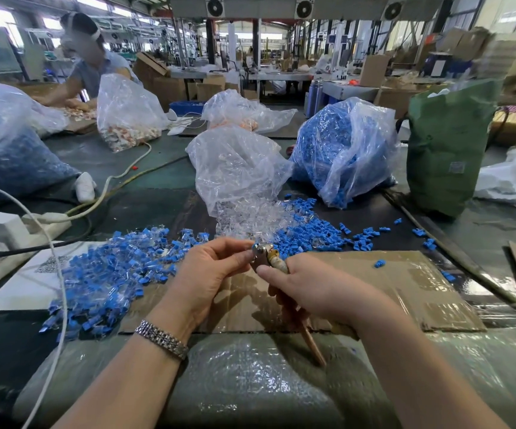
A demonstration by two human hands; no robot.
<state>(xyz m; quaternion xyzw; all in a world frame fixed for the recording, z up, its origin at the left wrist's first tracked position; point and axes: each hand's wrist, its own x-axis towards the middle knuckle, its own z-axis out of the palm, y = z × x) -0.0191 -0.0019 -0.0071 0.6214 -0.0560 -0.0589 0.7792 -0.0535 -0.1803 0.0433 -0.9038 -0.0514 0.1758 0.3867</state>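
Head view: a hand tool [266, 253] is held up over the cardboard [405, 283], with a small part [255, 245] at its metal head.
The right hand [309, 289] has its grip clenched round the tool's handles. The left hand [210, 270] pinches the small part in its fingertips. The part looks light, stiff and slick (easy to drop), so it is best pinched by its sides. The tool looks rigid and heavier, and both are above the counter [157, 181].

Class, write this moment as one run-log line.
right hand: grips pliers | left hand: pinches small part at pliers' head | cardboard sheet: under hands | blue parts: piled nearby
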